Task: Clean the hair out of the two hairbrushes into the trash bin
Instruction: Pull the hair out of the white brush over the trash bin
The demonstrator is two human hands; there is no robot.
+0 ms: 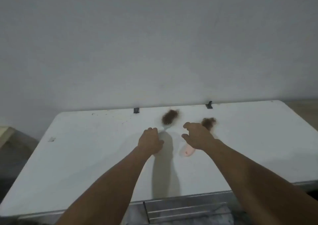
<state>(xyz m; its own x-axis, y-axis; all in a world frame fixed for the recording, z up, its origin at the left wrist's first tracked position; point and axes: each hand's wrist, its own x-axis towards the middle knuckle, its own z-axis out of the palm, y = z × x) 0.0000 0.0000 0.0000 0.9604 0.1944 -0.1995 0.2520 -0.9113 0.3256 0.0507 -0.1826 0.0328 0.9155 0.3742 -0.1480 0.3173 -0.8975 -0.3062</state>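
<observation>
Over the middle of the white folding table (pixel 96 155), my left hand (pixel 150 143) was curled down on the handle of the white hairbrush (pixel 169 119), fingers folded over it and knuckles up, though the blur kept me from telling how firmly I held it. That brush lay with its handle toward me and its head pointing to the far edge, the head packed with a thick wad of brown hair (pixel 170 116).

Just to the right, my right hand (pixel 197 137) hovered above the pink hairbrush (pixel 187 151), fingers spread and loosely bent like a claw, holding nothing that I could see. My wrist and palm covered the brush's middle. Its pale pink handle end stuck out on the near side, below my wrist, and its head showed beyond my knuckles with another clump of brown hair (pixel 209 122) caught in the bristles. The two brushes lay side by side, close but apart, both on the far half of the tabletop.

Beyond them, along the far edge, two small dark clips (pixel 136 110) stood against the plain grey wall (pixel 154 43). A few dark specks dotted the far left part of the tabletop. Nearest me, the table's metal frame (pixel 185 209) showed under the front edge. The trash bin was out of view.
</observation>
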